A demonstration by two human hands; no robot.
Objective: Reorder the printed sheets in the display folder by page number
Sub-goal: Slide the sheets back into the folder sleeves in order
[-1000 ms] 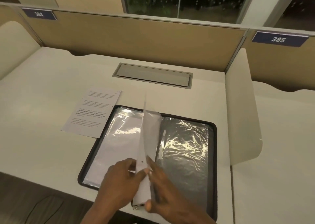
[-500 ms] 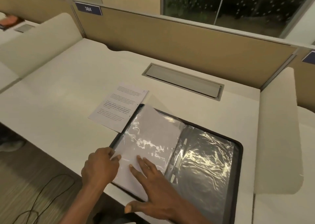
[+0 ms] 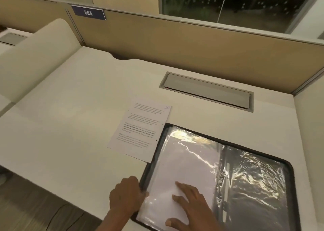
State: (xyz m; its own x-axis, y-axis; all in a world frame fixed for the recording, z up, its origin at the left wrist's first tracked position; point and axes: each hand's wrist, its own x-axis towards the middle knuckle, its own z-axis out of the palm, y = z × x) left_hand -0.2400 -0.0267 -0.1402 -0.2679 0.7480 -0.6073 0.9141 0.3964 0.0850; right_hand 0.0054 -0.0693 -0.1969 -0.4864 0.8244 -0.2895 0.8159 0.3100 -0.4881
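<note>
Bench: pale off-white bench (image 3: pixel 70 125) with a wavy cut-out along its back edge; a grey cable hatch (image 3: pixel 206 90) is set flush near the back edge, right of centre.
Room: a tan partition (image 3: pixel 175 51) stands behind the back edge and carries a blue number plate (image 3: pixel 88 13) reading 384. A dark window (image 3: pixel 228 0) lies beyond it. A cream side divider (image 3: pixel 35 55) rises at the left edge, and grey floor (image 3: pixel 26 204) shows below the front edge.
Display folder: the black display folder (image 3: pixel 290 167) lies open and flat at the front right corner. Its spine runs from the front edge toward the back, slanted a little left, and its long axis runs along the front edge, skewed.
Sleeve: the left-hand plastic sleeve (image 3: pixel 184 164) holds a white page and is glossy with glare. The right-hand side looks dark and crinkled.
Loose sheet: a printed sheet (image 3: pixel 140 130) lies on the bench just left of the folder, long axis front to back and tilted. Its near right corner meets the folder's left rim.
Left hand: the left hand (image 3: pixel 125 195) has its fingers curled over the folder's left rim, near the front edge.
Right hand: the right hand (image 3: pixel 192 206) lies flat, fingers spread, pressing on the left sleeve.
</note>
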